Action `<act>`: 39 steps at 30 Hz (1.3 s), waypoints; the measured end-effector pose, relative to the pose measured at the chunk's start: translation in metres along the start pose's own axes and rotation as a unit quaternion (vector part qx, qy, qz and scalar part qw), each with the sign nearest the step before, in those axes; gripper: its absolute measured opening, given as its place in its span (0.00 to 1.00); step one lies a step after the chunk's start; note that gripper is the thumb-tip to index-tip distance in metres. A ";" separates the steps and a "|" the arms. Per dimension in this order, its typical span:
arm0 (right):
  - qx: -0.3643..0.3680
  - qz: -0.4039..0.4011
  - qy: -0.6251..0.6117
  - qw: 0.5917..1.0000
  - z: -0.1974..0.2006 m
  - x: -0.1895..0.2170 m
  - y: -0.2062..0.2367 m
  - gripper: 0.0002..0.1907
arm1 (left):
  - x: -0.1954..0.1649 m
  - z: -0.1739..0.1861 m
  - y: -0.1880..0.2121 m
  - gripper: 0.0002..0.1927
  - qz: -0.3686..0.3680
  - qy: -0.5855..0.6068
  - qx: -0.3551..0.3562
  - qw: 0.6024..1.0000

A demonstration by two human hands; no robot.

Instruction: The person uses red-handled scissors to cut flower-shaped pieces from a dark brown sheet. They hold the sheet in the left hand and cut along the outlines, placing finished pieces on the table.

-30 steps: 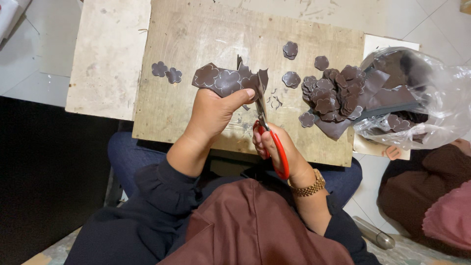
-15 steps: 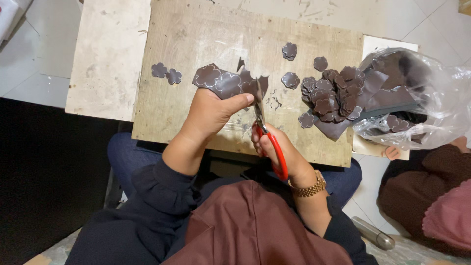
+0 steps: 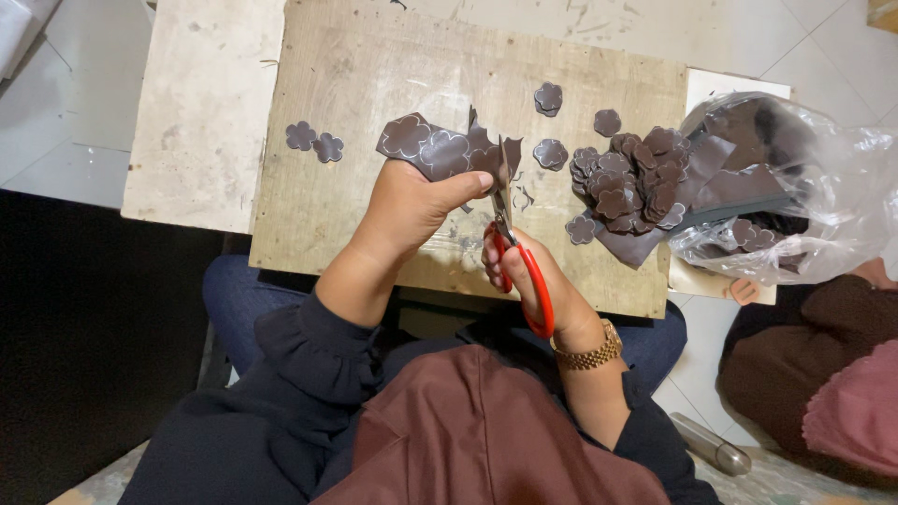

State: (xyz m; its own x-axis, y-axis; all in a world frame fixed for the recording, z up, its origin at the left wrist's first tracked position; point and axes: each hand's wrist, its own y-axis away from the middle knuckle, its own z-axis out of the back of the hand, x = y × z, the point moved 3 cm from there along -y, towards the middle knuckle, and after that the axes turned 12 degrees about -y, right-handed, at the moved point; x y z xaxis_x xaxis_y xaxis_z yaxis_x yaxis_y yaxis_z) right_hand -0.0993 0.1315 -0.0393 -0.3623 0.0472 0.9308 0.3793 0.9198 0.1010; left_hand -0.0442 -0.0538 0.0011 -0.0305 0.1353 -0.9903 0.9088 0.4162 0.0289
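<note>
Left hand (image 3: 412, 201) grips a dark brown sheet (image 3: 444, 150) marked with flower outlines, held over the wooden bench (image 3: 374, 75). Right hand (image 3: 533, 276) is wrapped around red-handled scissors (image 3: 513, 252), blades at the sheet's edge, probably mid-cut. Cut flower pieces (image 3: 631, 178) are piled to the right, beside a clear plastic bag (image 3: 795, 187).

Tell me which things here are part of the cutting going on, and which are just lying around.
In use:
left hand
dark brown sheet with traced flower outlines
right hand
red-handled scissors
wooden board
pile of cut brown flower shapes

Lying about:
clear plastic bag of brown pieces
metal cylinder on the floor
</note>
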 end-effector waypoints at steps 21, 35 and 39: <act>0.000 0.025 0.006 1.000 0.004 0.005 0.001 0.37 | -0.027 -0.007 0.004 0.11 0.065 -0.104 0.054 0.991; 0.021 0.050 0.020 0.998 -0.013 0.058 0.017 0.40 | -0.054 0.007 -0.018 0.18 -0.075 -0.226 0.107 0.965; 0.005 0.045 0.046 0.998 -0.009 0.057 0.011 0.41 | -0.044 -0.006 -0.013 0.13 0.002 -0.094 0.149 0.984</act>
State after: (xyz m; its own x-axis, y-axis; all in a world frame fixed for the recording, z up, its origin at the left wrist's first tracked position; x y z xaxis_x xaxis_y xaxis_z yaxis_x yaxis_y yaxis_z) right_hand -0.1078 0.1411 0.0180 -0.2474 0.0948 0.9642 0.3987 0.9170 0.0121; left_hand -0.0573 -0.0603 0.0452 0.0253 -0.0449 -0.9987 0.9912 0.1306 0.0193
